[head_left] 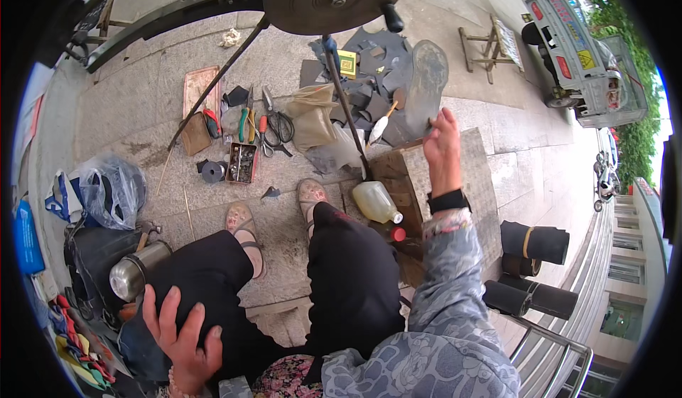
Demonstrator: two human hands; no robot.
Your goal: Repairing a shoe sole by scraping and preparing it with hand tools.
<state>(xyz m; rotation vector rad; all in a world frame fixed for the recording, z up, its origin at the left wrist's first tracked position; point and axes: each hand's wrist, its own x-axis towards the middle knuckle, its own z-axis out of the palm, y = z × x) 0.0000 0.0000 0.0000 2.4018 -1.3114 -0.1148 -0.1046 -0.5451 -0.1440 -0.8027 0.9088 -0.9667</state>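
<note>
Right hand point(442, 149) raised at 2 o'clock, fingers pinching lower edge of grey sole point(426, 82) — sole upright above wooden block point(398, 174). Left hand point(181, 330) at 7 o'clock, fingers spread, flat on black-trousered knee point(213, 270). Plastic bottle point(375, 202) beside block; pliers and scissors point(273, 124) at 11 o'clock — well apart.

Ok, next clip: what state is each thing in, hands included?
Left hand: open, resting flat on the black-trousered left knee.
Right hand: raised, gripping the edge of the grey rubber shoe sole.
Yellowish plastic bottle: lying on its side, capped.
Small metal parts tray: open, filled.
Dark rubber rolls: rolled up, stacked.
</note>
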